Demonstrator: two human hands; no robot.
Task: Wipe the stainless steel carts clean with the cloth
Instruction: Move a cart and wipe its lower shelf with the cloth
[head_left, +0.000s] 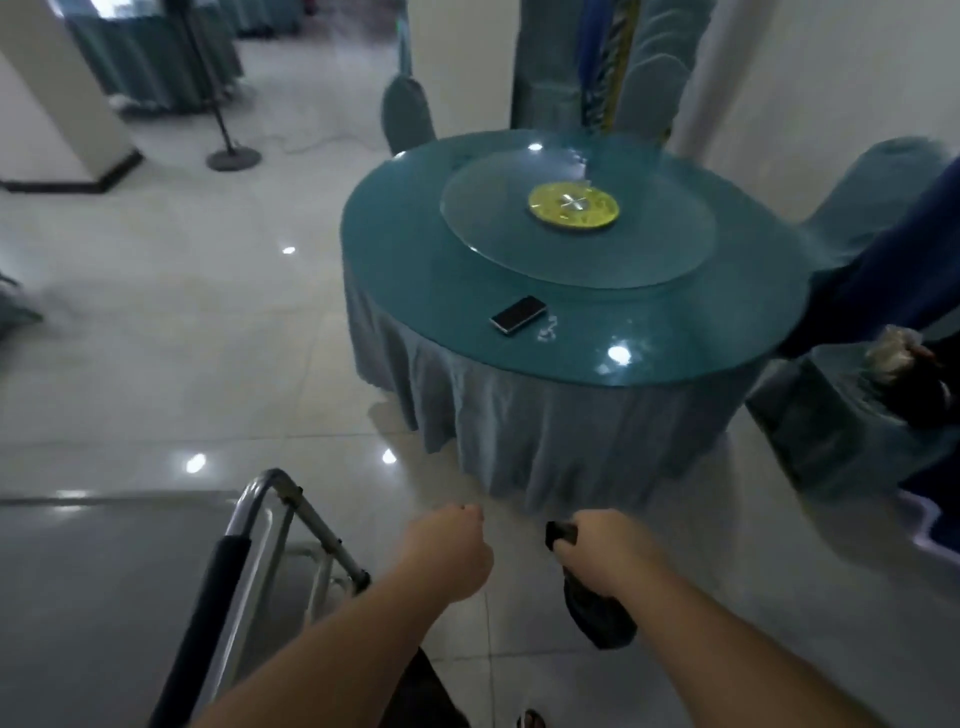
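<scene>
The person's two bare forearms reach forward over the pale tiled floor (156, 322). The right hand (602, 545) is curled around a dark cloth (597, 613), which bunches out of the top of the fist and hangs down below the wrist. The left hand (452, 545) is closed in a loose fist with nothing in it, near the right hand but apart from it. The stainless steel cart (93, 597) sits at the lower left, to the left of both hands; its flat grey top fills that corner, and its bent tube handle (270, 499), partly sleeved in black padding, rises just beside the left forearm. Neither hand touches the cart, and the cloth hangs clear of it, on the far side of the left arm. Ahead of the hands stands a round bench (519, 374) draped in teal fabric, carrying a glass turntable (576, 234) and a dark phone (518, 314) near its front edge.
</scene>
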